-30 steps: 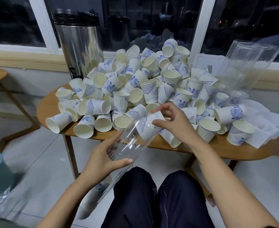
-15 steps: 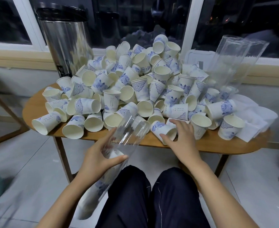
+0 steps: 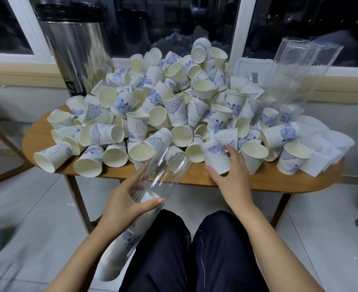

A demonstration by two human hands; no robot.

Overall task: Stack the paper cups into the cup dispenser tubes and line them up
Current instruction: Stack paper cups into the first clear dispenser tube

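A big heap of white paper cups with blue flower prints [image 3: 174, 110] covers the oval wooden table [image 3: 195, 173]. My left hand [image 3: 127, 205] grips a clear dispenser tube [image 3: 165, 171] that slants from my lap up to the table's front edge, its open mouth facing the heap. Several stacked cups show inside its lower part. My right hand [image 3: 230, 178] holds one paper cup [image 3: 216, 157] at the table's front, just right of the tube mouth, bottom end toward the heap.
A steel urn [image 3: 77, 53] stands at the back left. Empty clear tubes [image 3: 296, 70] lean against the window at the back right, with crumpled plastic wrap [image 3: 325, 148] below them. My knees sit under the table's front edge.
My right hand let a cup into the tube, reached to the table's front and picked up another cup. My left hand kept hold of the tube.
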